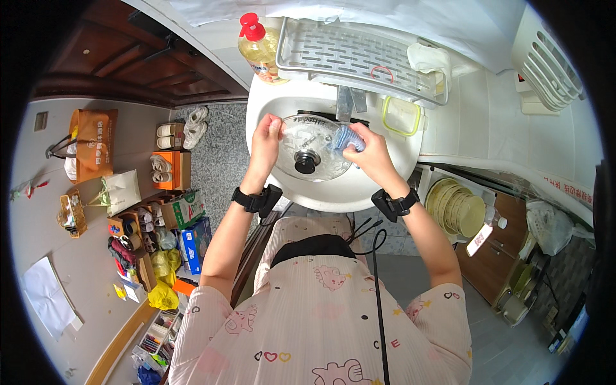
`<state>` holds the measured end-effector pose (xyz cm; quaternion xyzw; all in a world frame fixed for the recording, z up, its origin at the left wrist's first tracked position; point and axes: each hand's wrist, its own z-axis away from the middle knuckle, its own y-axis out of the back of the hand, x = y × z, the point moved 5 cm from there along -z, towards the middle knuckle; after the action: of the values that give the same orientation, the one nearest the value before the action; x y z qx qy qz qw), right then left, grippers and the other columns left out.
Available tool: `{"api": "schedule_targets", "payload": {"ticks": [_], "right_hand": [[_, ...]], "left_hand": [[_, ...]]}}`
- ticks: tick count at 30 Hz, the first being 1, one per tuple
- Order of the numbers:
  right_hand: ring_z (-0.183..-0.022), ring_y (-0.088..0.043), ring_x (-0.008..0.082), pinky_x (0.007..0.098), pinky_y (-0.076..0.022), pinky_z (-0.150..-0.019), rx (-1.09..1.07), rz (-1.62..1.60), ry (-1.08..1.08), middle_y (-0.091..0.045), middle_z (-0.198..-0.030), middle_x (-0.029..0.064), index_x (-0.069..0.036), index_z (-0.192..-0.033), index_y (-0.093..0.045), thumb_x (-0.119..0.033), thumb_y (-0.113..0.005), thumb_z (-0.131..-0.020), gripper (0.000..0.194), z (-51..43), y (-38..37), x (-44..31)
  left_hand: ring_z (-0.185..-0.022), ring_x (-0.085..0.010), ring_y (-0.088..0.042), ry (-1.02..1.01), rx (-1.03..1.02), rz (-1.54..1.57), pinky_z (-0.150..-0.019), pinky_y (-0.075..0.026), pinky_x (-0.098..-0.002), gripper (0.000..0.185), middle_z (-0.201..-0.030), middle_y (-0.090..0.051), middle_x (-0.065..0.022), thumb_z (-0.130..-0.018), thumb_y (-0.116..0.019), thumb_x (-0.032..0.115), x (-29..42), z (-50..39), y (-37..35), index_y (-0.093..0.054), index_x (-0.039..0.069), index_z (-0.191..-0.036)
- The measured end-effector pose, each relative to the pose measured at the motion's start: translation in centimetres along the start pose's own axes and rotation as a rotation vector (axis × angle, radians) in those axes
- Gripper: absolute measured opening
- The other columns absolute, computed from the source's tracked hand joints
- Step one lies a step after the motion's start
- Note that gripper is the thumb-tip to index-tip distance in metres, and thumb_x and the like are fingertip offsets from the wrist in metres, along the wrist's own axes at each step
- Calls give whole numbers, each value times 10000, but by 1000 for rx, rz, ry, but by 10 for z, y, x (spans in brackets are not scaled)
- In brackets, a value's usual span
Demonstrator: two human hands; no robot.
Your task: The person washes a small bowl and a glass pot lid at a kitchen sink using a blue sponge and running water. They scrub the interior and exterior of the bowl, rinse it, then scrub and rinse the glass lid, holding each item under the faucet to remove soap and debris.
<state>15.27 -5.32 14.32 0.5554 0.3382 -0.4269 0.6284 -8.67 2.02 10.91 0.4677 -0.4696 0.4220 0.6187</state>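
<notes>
A round glass pot lid [288, 149] with a black knob [305, 162] is held over the white washbasin [332, 195], knob side up. My left hand [268, 144] pinches the lid's left rim between thumb and fingers. In my right hand [369, 150] is a bunched blue striped cloth [347, 138], pressed on the lid's right part. The glass looks wet, with whitish streaks. Just beyond the lid stands the metal faucet [344, 103]; a dark, thin object lies behind the lid, partly hidden.
A soap bottle with a red pump [262, 48] stands at the basin's back left. Behind the faucet is a grey drain rack [337, 48] with a white cloth [428, 57]. A green-rimmed container [401, 116] sits at the basin's right. Stacked yellowish bowls [452, 207] are lower right.
</notes>
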Motion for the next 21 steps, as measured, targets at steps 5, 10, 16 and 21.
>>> {"api": "schedule_targets", "payload": {"ticks": [5,10,16,21], "right_hand": [[-728,-641,186,308,-516,-725,-77,-27,-101,-690,-866,148,15,-1089,-632,-85,-659,-755,350,-9,10,4],[-770,-636,222,324,-514,-751,-182,77,94,-688,-883,152,24,-1095,-628,-68,-648,-757,351,-19,3,-27],[-785,-658,365,377,-522,-748,-213,97,95,-675,-890,241,34,-1089,-628,-64,-636,-757,346,-22,-7,-36],[-771,-667,230,318,-521,-745,-77,52,118,-695,-901,181,39,-1106,-624,-63,-640,-766,355,-7,4,-16]], "left_hand": [[-667,-154,-584,-14,-201,-210,-655,-484,-291,179,-725,-592,-62,-1029,-501,153,18,2,-5,-563,17,-931],[-722,-304,-657,-169,-461,-447,-661,-498,-393,142,-741,-643,-144,-987,-541,149,55,-4,-38,-551,15,-941],[-709,-362,-581,-301,-255,-423,-691,-461,-451,160,-729,-608,-161,-930,-574,88,58,0,-52,-547,3,-796],[-681,-192,-547,-16,-140,-139,-672,-471,-335,213,-713,-569,-55,-1027,-479,152,12,-9,-21,-557,33,-868]]}}
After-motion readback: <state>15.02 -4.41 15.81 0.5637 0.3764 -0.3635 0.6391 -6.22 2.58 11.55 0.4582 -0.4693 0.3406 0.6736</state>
